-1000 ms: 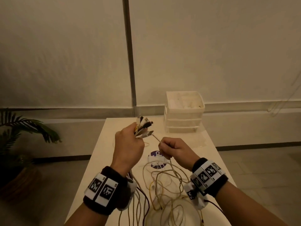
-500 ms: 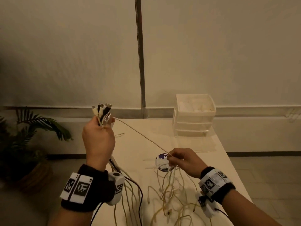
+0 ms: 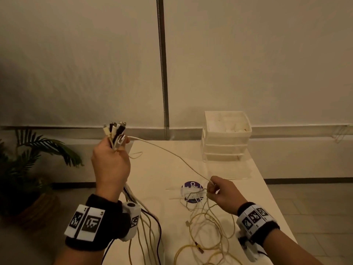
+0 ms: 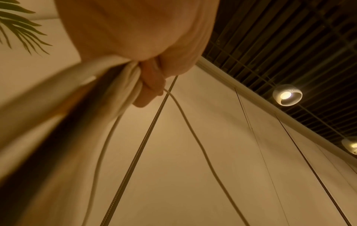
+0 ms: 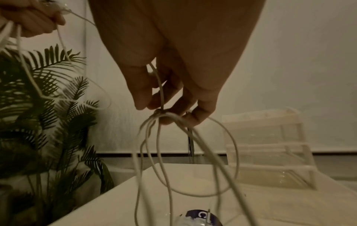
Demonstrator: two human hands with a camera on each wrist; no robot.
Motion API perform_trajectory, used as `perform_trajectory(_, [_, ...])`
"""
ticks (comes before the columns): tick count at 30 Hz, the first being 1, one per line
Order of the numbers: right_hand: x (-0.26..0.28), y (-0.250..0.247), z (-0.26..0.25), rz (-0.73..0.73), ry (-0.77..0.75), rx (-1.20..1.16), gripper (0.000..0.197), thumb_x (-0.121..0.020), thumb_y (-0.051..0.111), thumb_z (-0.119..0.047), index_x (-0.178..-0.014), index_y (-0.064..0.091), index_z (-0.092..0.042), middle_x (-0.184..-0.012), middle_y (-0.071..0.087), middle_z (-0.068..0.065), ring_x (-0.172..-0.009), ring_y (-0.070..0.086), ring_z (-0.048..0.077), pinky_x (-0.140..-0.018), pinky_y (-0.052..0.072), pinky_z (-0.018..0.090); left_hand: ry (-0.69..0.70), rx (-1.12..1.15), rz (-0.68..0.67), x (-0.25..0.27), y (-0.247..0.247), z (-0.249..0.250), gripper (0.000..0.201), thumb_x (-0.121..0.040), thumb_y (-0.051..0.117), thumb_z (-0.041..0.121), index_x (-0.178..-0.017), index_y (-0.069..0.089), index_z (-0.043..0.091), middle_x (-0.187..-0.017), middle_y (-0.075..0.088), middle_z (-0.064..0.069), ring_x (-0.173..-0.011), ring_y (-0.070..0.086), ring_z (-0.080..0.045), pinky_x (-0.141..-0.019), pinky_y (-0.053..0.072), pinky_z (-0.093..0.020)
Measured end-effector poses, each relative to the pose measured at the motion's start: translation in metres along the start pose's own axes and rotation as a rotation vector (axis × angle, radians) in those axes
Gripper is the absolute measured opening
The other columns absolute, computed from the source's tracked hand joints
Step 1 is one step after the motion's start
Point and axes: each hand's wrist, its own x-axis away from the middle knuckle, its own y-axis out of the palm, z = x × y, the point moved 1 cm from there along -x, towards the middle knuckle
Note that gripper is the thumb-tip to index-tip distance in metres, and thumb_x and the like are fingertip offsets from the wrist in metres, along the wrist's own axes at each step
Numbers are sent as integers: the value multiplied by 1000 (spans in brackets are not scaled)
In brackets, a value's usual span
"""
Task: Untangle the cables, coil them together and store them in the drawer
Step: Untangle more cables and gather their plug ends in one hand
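My left hand is raised at the table's left edge and grips a bundle of cable ends, white and black plugs sticking up from the fist. The bundle's cables hang down past the wrist. One thin white cable runs taut from that fist to my right hand, which pinches it just above the table. Below my right fingers several loops hang down. A loose tangle of yellowish cables lies on the white table. The white drawer unit stands at the far right.
A round purple sticker lies on the table beside my right hand. A potted palm stands on the floor left of the table. A wall with a vertical metal strip rises behind the table.
My left hand has moved up and to the left with the plug bundle. The white cable between the hands has drawn out longer, and my right hand has dropped closer to the table.
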Motion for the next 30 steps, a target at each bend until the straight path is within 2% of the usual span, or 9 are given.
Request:
perform_trajectory(4, [-2,-6,-1,-2,8,-114,15,-88,59,-8,-84,62,-22,-79,73,-6,-79,61,3,-68,41,9,-46,-27,45,-5,-2,-9,18,-86,52,58,-82,66,47,-80,61,4,-74,55,-26,-66,47,-46])
perform_trajectory(7, [-7,-9,-3,4,13,-203,17,-93,53,-7,-95,66,-18,-77,75,-4,-80,66,3,-79,49,22,-24,-87,77,-3,-2,-8,9,-95,55,37,-91,63,35,-85,62,7,-81,59,-18,-76,55,-50])
perform_trajectory(10, [-11,-12,-7,109,10,-266,23,-95,49,-6,-92,66,-21,-73,73,1,-80,68,16,-84,53,38,120,-153,67,16,4,6,4,-96,56,24,-94,58,23,-78,57,6,-69,53,-7,-64,46,-30])
perform_trajectory(12, [-11,-14,-19,140,-17,-328,27,-97,47,-5,-91,65,-24,-68,69,2,-76,68,22,-83,54,45,232,-172,-67,34,14,14,9,-93,60,14,-97,62,22,-77,59,10,-67,56,0,-60,43,-16])
perform_trajectory(15, [-7,-16,-53,68,-106,-419,27,-99,45,-6,-95,66,-21,-63,59,-3,-61,59,16,-68,54,38,219,-179,-505,54,41,15,39,-84,64,-8,-113,67,18,-90,64,20,-84,61,17,-67,45,-2])
perform_trajectory(18, [-1,-20,-88,13,-235,-475,29,-99,45,-7,-99,69,-23,-61,56,-8,-55,49,11,-59,45,24,244,-275,-655,58,55,0,43,-83,61,-8,-107,70,27,-97,73,17,-92,67,0,-79,55,-23])
perform_trajectory(21, [3,-29,-104,-53,-285,-507,39,-99,46,-9,-91,68,-39,-64,59,-8,-56,46,13,-57,42,25,236,-293,-582,52,52,-8,43,-78,56,-12,-94,69,26,-86,74,14,-82,66,1,-71,55,-28])
perform_trajectory(25, [5,-34,-88,-194,-141,-593,26,-100,46,-11,-101,71,-16,-65,58,-2,-55,40,17,-51,34,26,246,-277,-359,37,42,4,33,-89,60,-5,-85,63,28,-66,59,18,-66,57,11,-54,40,-7])
perform_trajectory(30, [18,-29,-67,-208,7,-695,26,-99,47,-10,-94,72,-7,-55,45,-3,-47,30,11,-47,24,23,175,-254,-169,12,24,-6,17,-95,60,14,-80,63,22,-66,57,4,-61,51,-14,-53,37,-29])
